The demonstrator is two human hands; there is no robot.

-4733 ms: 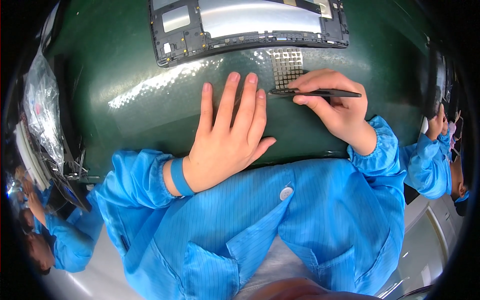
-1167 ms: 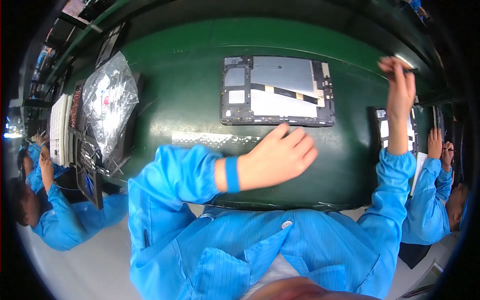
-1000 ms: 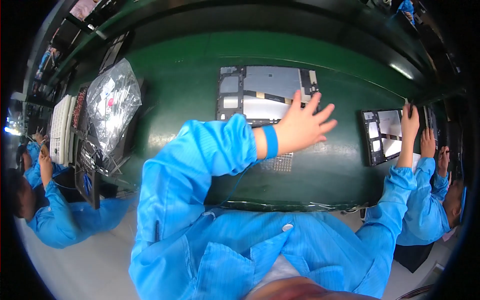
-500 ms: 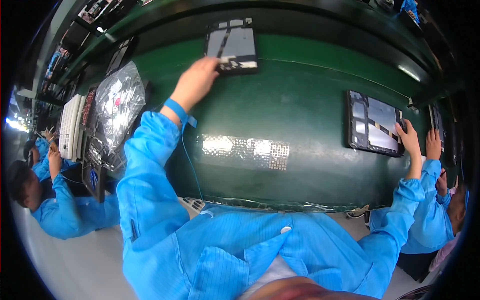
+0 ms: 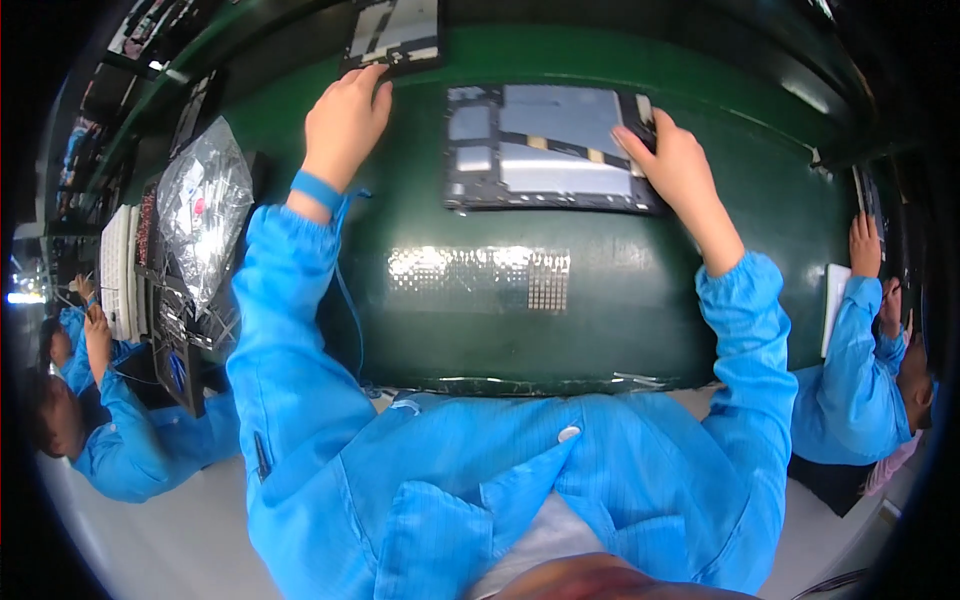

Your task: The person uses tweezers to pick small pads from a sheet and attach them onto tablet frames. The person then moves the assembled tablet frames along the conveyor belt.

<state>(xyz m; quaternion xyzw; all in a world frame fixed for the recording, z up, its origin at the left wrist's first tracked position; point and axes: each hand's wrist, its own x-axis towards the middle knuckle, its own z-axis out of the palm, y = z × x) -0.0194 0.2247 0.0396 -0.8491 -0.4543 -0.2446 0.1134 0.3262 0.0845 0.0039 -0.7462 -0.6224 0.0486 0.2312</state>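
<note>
My right hand (image 5: 672,165) grips the right end of a flat black tablet-like device (image 5: 565,150), thumb on top. The device is open-faced, with silvery panels and a dark ribbon strip inside. Farther back at the left lies a second such device (image 5: 395,30), cut off by the top of the picture. My left hand (image 5: 345,120) is at its near left corner, fingertips at the edge and thumb apart. A blue band (image 5: 318,190) with a cord circles my left wrist. Nearer me, a clear sheet of small shiny squares (image 5: 480,275) lies on the green bench.
To the left, a clear plastic bag (image 5: 205,210) lies over dark trays, beside stacked white trays (image 5: 120,270). Co-workers in blue sit at the left (image 5: 150,440) and right (image 5: 850,390). A dark shelf edge runs along the back.
My right hand has brought its device left, to the middle of the bench. The other device has shifted farther back and left, with my left hand at its corner.
</note>
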